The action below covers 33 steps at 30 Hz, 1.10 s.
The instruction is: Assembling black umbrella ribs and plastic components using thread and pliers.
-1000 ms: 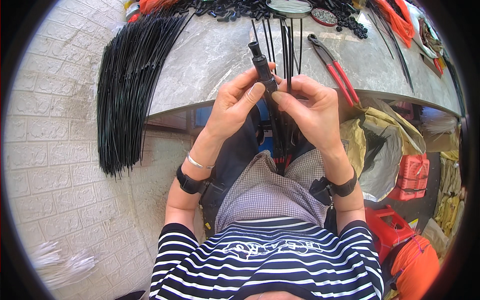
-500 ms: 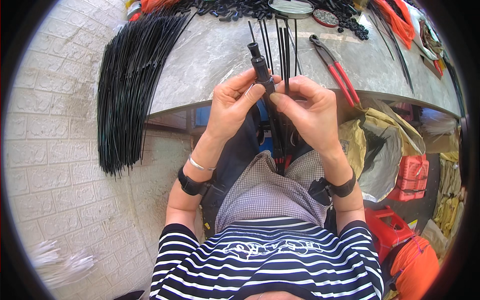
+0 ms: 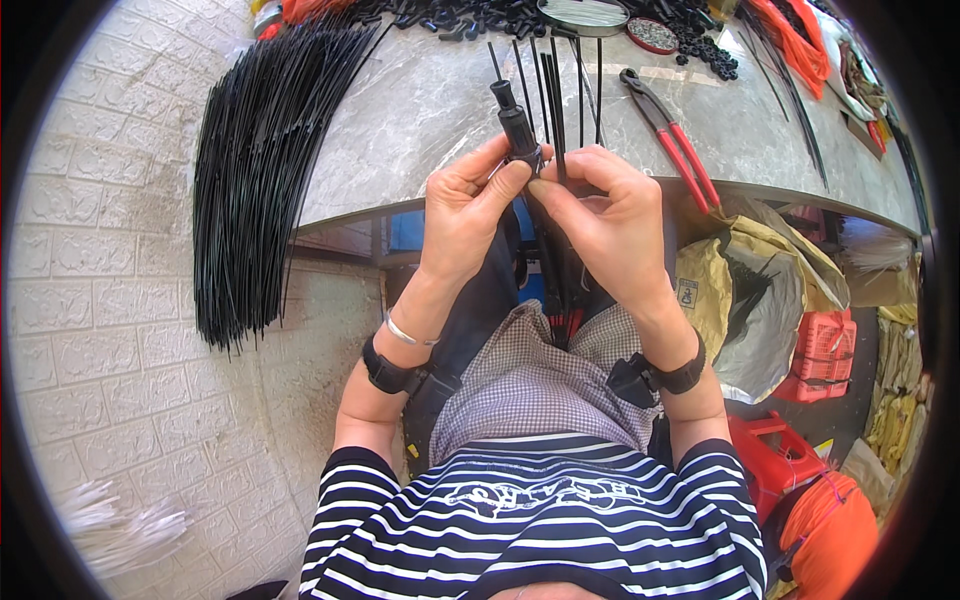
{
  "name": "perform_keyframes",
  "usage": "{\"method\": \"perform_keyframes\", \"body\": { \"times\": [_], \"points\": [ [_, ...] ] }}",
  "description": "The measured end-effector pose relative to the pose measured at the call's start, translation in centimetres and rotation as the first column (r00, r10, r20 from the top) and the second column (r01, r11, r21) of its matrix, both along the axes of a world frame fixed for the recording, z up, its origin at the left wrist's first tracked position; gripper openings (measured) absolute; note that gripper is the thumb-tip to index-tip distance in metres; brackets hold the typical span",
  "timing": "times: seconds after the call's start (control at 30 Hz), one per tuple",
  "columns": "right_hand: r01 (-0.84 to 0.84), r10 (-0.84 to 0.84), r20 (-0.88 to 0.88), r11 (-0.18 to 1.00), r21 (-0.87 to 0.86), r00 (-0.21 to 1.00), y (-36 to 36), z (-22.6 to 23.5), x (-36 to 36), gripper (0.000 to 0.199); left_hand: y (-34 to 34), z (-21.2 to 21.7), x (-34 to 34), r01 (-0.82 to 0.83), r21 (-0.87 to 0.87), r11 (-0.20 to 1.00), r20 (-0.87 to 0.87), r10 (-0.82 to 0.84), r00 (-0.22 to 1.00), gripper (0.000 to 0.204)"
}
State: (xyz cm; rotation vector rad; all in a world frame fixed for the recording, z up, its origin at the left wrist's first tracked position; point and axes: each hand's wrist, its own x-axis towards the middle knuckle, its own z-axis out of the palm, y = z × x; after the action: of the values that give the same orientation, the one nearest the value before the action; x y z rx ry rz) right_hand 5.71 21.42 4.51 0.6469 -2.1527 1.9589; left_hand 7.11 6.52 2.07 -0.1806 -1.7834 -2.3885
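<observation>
A wall faced with white brick-pattern panels [image 3: 110,330] runs down the left, beside a grey marble-patterned table [image 3: 400,125]. A thick bundle of long, thin black rods [image 3: 270,180] hangs over its left edge; metal cutters with red handles [image 3: 682,160] lie to the right.

The black, stepped tubular fitting [image 3: 516,128] is held near the table's front edge, tilted with its narrow end up and slightly left. Compared with a second ago, it has shifted a little left with both hands, and the slender black rods [image 3: 556,120] rising beside it are spread differently, reaching farther left. The left hand [image 3: 465,208] grasps the fitting's lower part between thumb and fingers. The right hand [image 3: 608,208] has moved closer to it, thumb and forefinger drawn in beside that lower end; whether they pinch a rod or something small, I cannot tell. The change seems a fine adjustment, with the fitting supported throughout.
</observation>
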Motion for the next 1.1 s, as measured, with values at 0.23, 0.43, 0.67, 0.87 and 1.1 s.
{"method": "perform_keyframes", "body": {
  "times": [0.23, 0.43, 0.67, 0.87, 1.1],
  "points": [
    [0.012, -0.014, 0.018, 0.995, 0.099, 1.000, -0.3, 0.0, -0.5, 0.011, -0.2, -0.3, 0.1, -0.043, 0.113, 0.993, 0.046, 0.038, 0.998, 0.031],
    [0.006, -0.005, -0.011, 0.995, 0.095, 1.000, -0.3, 0.3, -0.3, 0.012, 0.1, -0.4, 0.1, -0.069, 0.189, 0.980, 0.049, 0.061, 0.997, 0.030],
    [0.006, -0.006, 0.025, 1.000, 0.009, 1.000, -0.2, -0.5, 0.1, 0.015, -0.1, -0.4, 0.4, -0.059, 0.204, 0.977, 0.040, 0.052, 0.998, 0.031],
    [0.103, -0.098, -0.081, 0.993, 0.060, 0.992, -0.6, 0.0, 0.7, 0.010, 0.1, -0.2, 0.6, -0.090, 0.139, 0.986, 0.006, 0.090, 0.996, 0.032],
    [0.145, -0.138, -0.071, 0.983, 0.115, 0.988, -0.6, -0.4, 0.9, 0.012, 0.1, -0.5, 1.1, -0.068, 0.140, 0.988, -0.025, 0.072, 0.997, 0.032]
  ]
}}
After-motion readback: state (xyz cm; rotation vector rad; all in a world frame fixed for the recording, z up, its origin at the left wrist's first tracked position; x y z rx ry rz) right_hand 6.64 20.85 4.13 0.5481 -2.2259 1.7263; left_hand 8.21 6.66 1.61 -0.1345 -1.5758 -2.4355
